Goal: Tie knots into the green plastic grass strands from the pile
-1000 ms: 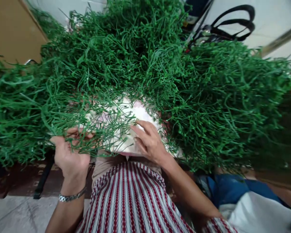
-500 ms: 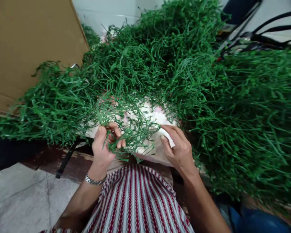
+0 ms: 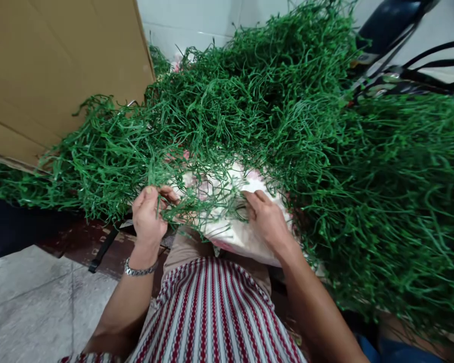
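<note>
My left hand (image 3: 149,219), with a metal watch on the wrist, is closed around a loose bunch of thin green artificial stems (image 3: 199,207) that spreads to the right. At the right end of that bunch, my right hand (image 3: 270,222) has its fingers bent down and drawn together on the stem tips; its thumb is hidden. Under both hands lies a pale surface with pink patches (image 3: 236,237), close in front of my lap. Large heaps of the same green stems (image 3: 227,106) surround it at the back and on both sides.
A tall cardboard box (image 3: 60,65) stands at the left behind the stems. A dark cylindrical object (image 3: 388,30) and black straps (image 3: 439,63) are at the back right. A brown wooden edge (image 3: 75,247) and tiled floor (image 3: 34,302) show at lower left.
My right hand has gone from spread thumb and fingers to fingers drawn together at the stem tips. My left hand has shifted slightly left, still holding the bunch. The view has tilted a little.
</note>
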The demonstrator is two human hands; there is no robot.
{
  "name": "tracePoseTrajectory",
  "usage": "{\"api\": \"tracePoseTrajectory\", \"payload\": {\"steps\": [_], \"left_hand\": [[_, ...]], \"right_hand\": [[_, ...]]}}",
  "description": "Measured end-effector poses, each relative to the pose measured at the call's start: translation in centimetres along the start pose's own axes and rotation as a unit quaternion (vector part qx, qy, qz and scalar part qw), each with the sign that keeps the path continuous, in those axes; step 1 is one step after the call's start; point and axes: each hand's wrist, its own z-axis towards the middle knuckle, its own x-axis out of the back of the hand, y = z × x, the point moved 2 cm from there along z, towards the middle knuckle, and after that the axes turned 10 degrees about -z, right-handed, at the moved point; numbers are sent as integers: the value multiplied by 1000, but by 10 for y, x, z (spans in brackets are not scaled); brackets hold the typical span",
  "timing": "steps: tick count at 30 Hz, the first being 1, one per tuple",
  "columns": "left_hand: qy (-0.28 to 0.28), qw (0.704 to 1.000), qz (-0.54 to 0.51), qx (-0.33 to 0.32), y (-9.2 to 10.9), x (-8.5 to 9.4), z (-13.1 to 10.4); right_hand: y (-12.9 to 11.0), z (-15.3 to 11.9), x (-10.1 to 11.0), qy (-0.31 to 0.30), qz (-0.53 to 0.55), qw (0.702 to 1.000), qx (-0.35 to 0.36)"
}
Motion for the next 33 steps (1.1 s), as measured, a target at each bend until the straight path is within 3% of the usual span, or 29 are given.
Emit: {"api": "tracePoseTrajectory", "payload": {"steps": [5, 9, 16, 22, 27, 30, 33], "left_hand": [[25, 998, -9, -51, 14, 4, 13], [62, 993, -23, -102, 25, 6, 23], [81, 986, 71, -130, 14, 5, 31], [-61, 996, 22, -58, 17, -9, 13], [-64, 997, -5, -53, 29, -17, 7], [-90, 995, 0, -51, 33, -27, 8], [-122, 991, 10, -54, 39, -45, 16]], "right_hand": [[31, -8, 12, 68, -49, 989, -121], [45, -12, 21, 89, -45, 985, -143], [64, -25, 25, 142, -17, 968, -207], [39, -24, 39, 78, -92, 988, -93], [2, -26, 60, 76, -92, 992, -50], [-13, -24, 51, 38, -72, 996, 44], [-18, -18, 30, 4, -53, 994, 92]]}}
